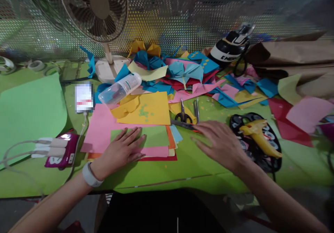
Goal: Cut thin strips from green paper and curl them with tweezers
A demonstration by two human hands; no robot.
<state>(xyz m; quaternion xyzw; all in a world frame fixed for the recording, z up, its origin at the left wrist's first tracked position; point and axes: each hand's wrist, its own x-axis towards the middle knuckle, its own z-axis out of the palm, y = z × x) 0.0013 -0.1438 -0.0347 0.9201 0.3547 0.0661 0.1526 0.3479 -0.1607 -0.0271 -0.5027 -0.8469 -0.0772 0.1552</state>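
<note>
My left hand [125,146] lies flat, fingers spread, on a small green sheet [156,135] atop a stack of coloured paper, with a pink sheet [96,130] reaching out to the left. A yellow sheet [156,109] with small green bits overlaps the stack's far side. Over the table to the right, my right hand [219,142] is open, its fingers stretched left. Its fingertips are close to a dark, long tool [180,123] with an orange part; whether they touch it I cannot tell. Black-handled scissors [183,116] and metal tweezers [196,109] lie just beyond.
A yellow glue gun [261,139] rests on a black tray at right. Paper scraps [185,71], a clear bottle [121,88], a black bottle [228,48] and a fan [100,8] line the back. A phone [84,97] and purple charging box [62,151] with cables lie left.
</note>
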